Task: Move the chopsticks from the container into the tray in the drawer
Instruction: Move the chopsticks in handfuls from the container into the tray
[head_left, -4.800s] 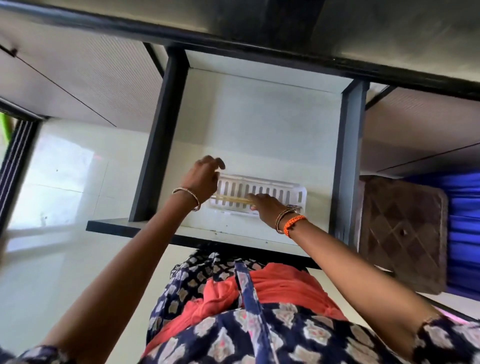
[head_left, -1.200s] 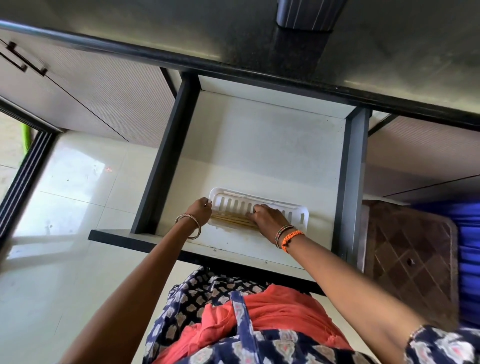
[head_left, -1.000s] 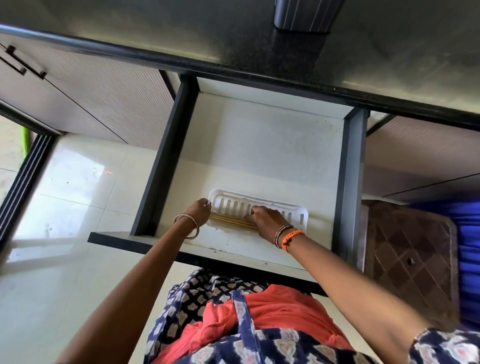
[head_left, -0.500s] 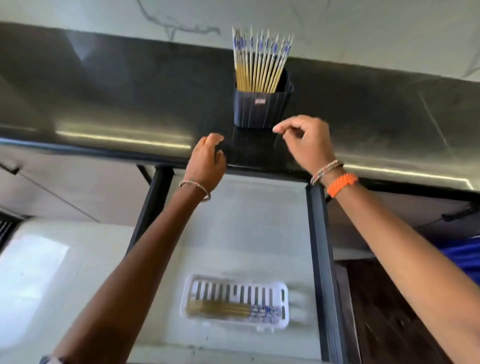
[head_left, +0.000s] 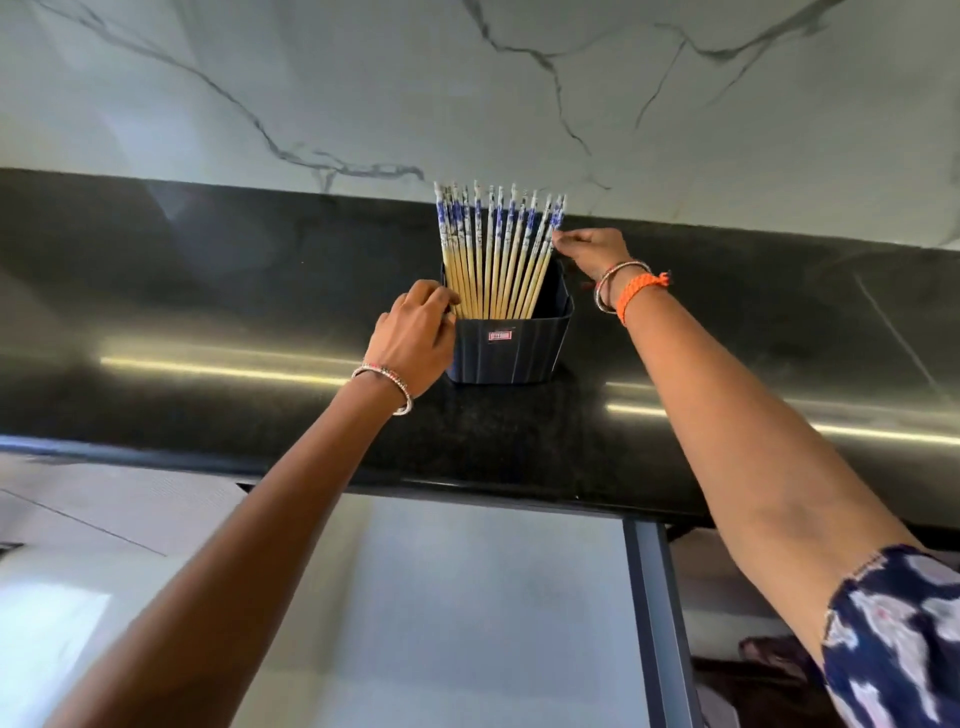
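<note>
**A:** Chopsticks (head_left: 496, 249) first: where are they?

**B:** The pale wooden chopsticks with blue-and-white patterned tops stand upright in a fanned row inside a dark navy ribbed plastic container (head_left: 511, 340), their lower ends hidden by its wall. The container sits on a polished black stone countertop (head_left: 208, 312), close to a white marble-look wall with grey veins (head_left: 363, 88).

**A:** And the right hand?

**B:** The right hand (head_left: 592, 254) reaches to the right end of the row. Its fingertips are drawn together right at the patterned top of the outermost chopstick. It looks like a pinch on that one stick, though the contact is small and I cannot be sure it is closed on it. A metal bangle and an orange braided band circle that wrist.

**A:** The left hand?

**B:** The left hand (head_left: 415, 338) rests against the left side of the container, fingers curled over its rim beside the leftmost chopsticks, holding the wall. A beaded bangle sits on that wrist.

**A:** Anything below?

**B:** Beneath the counter edge, the pale interior of an open drawer (head_left: 467, 613) shows, with a dark grey side rail at right. The tray is outside the view. A navy patterned sleeve (head_left: 893, 639) shows at the lower right.
</note>
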